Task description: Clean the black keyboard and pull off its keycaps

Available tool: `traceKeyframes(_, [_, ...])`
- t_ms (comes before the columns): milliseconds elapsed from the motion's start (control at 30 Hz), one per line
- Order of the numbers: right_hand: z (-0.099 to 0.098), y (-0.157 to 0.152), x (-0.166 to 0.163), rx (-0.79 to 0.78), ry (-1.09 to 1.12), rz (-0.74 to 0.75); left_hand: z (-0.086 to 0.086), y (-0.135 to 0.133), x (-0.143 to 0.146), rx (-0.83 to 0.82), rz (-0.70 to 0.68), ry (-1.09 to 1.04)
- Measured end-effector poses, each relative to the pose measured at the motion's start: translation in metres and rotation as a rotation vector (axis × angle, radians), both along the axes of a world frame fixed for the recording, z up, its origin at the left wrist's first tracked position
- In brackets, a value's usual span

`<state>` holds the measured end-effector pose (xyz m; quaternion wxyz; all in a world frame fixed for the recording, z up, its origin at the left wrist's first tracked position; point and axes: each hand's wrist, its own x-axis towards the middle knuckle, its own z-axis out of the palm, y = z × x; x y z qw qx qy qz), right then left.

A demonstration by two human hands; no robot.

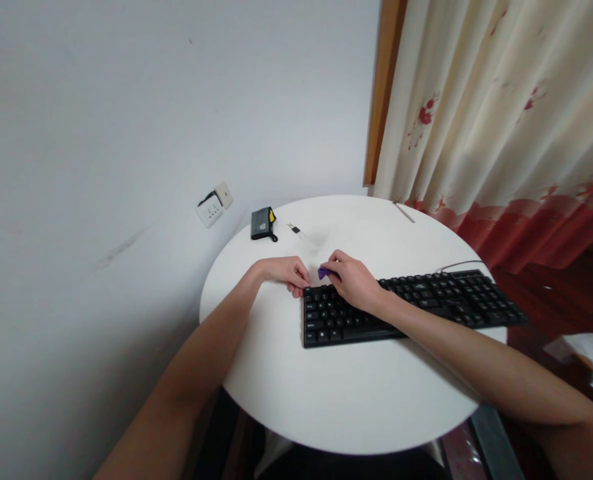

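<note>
A black computer keyboard (359,327) lies across the round white table. My left hand (290,272) is closed at its upper left corner, fingers curled and touching the edge. Just above the top left keys, my right hand (351,277) pinches a small purple object (323,273) that flares at its tip; its exact kind is too small to make out. My right wrist and forearm pass over the keyboard and hide some of its middle keys.
Toward the wall are a small dark zip pouch (261,223) and a small black item with thin pale ends (296,229). A thin stick (405,213) rests near the far edge of the table (346,393). A wall socket (209,211) and a curtain (476,113) stand beyond.
</note>
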<state>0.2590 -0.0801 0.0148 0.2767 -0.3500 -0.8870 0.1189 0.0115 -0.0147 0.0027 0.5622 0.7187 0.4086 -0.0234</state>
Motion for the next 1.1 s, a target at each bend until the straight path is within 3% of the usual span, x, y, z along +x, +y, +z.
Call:
traceKeyframes(100, [-0.009, 0.002, -0.005, -0.016, -0.097, -0.012, -0.001, 0.002, -0.001, -0.005, 0.003, 0.0])
traceKeyframes(233, [-0.012, -0.005, -0.01, -0.001, -0.193, 0.125, -0.004, 0.004, -0.003, -0.013, 0.027, -0.015])
traceKeyframes(433, [-0.006, -0.01, -0.008, -0.03, -0.134, 0.323, -0.003, 0.004, -0.003, -0.006, -0.018, 0.014])
traceKeyframes(533, [-0.004, -0.008, -0.006, -0.042, -0.054, 0.285, -0.001, 0.003, -0.001, 0.007, -0.015, 0.016])
traceKeyframes(633, [-0.002, -0.006, -0.004, -0.031, -0.004, 0.151, 0.0, 0.002, 0.0, 0.014, -0.007, 0.024])
traceKeyframes(767, [-0.004, -0.007, -0.005, -0.053, -0.091, 0.098, 0.0, 0.002, -0.001, 0.008, -0.002, -0.003])
traceKeyframes(867, [-0.005, -0.012, -0.008, -0.058, -0.139, 0.218, 0.001, 0.001, -0.001, 0.007, -0.008, -0.005])
traceKeyframes(1100, [0.002, -0.026, -0.011, -0.13, -0.078, 0.661, 0.002, 0.001, -0.001, 0.003, -0.017, -0.014])
